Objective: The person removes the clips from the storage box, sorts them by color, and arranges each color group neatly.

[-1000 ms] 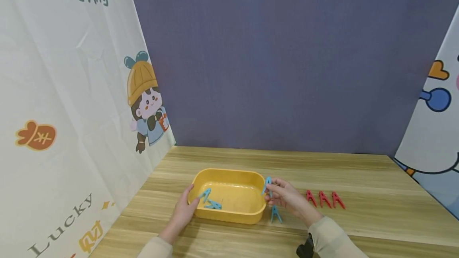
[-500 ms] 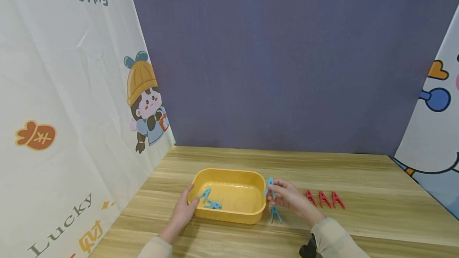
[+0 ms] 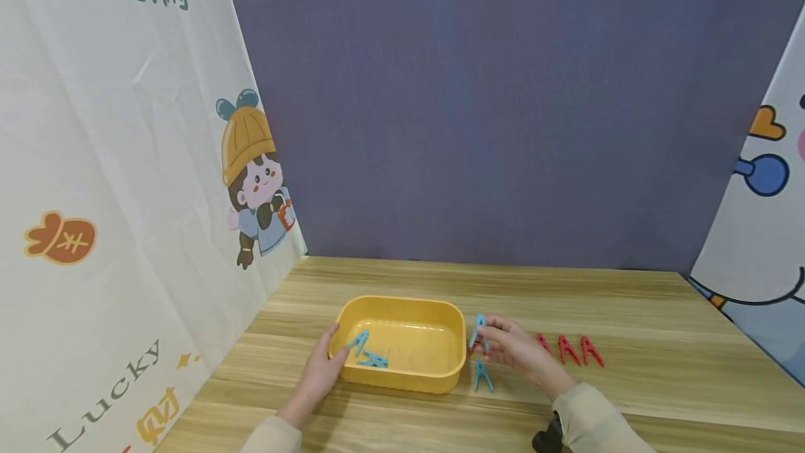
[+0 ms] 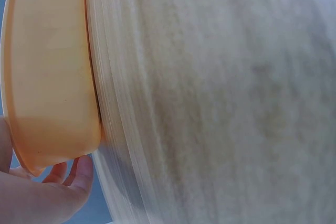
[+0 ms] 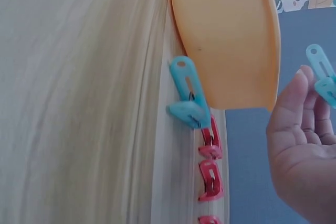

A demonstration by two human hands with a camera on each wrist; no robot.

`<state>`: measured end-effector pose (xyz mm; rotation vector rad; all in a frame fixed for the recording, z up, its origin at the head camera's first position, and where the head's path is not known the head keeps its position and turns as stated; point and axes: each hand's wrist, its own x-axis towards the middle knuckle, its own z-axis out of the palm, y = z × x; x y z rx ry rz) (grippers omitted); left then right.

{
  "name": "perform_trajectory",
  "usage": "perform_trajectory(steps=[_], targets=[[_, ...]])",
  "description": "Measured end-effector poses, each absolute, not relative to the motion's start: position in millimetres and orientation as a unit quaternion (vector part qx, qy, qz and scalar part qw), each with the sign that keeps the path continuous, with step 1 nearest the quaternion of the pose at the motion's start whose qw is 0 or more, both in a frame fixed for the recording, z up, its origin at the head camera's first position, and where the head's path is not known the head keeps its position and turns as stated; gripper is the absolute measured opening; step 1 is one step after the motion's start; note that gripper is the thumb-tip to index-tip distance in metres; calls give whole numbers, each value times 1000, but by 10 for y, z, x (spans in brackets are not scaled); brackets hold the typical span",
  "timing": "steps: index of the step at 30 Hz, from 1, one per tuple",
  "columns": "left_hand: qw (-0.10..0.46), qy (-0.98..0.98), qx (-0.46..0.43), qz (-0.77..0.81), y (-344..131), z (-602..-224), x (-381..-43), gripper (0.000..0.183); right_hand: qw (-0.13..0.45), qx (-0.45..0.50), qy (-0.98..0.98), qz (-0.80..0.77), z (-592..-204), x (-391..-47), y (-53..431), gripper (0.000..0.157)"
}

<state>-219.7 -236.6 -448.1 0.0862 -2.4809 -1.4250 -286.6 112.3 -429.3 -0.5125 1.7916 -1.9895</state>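
Item, held: one light-blue plastic clothespin with a slotted handle (image 5: 326, 88), pinched between thumb and fingers of the right hand (image 3: 511, 348). Position: raised over the pale wood-grain table (image 3: 409, 421), just beside the right end of the yellow oblong plastic bin with rounded corners (image 3: 402, 381); the bin's opening lies to the left of this grip. Long axis: near-vertical in the head view, joined end uppermost, legs splayed below; exact tilt cannot be told. Nearer hand: the right; the left hand (image 3: 321, 369) grips the bin's opposite end. Appearance: A-shaped, matt, one colour. Matching pieces: two light-blue clothespins (image 3: 374, 358) inside the bin, toward its left end; one light-blue clothespin on the tabletop (image 5: 189, 112), on the person's side of the held piece. Also on the table: red plastic clothespins (image 3: 569, 350) right of the bin, one partly hidden behind the right hand.
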Motion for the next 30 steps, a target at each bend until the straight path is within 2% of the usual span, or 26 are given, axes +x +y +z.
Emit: perform_trajectory(steps=[4,12,20,23,30], targets=[[135,-858,32,-494,-2366,-4479,-2193,52,202,-178,652,-709,-4306,-2875,1170,24],[132,-855,34,-500,-2354,-4484,-2199,52,192,-199,671,-688,-4352,-2888,1256,15],[130,-854,32,-503,-2353,-4488,-2206,52,186,-194,679,-683,-4360,-2867,1302,17],[131,-854,32,-503,-2354,-4488,-2203,52,179,-190,690,-676,-4371,-2862,1320,23],[136,-852,35,-504,-2350,-4499,-2215,51,180,-165,704,-666,-4409,-2866,1368,49]])
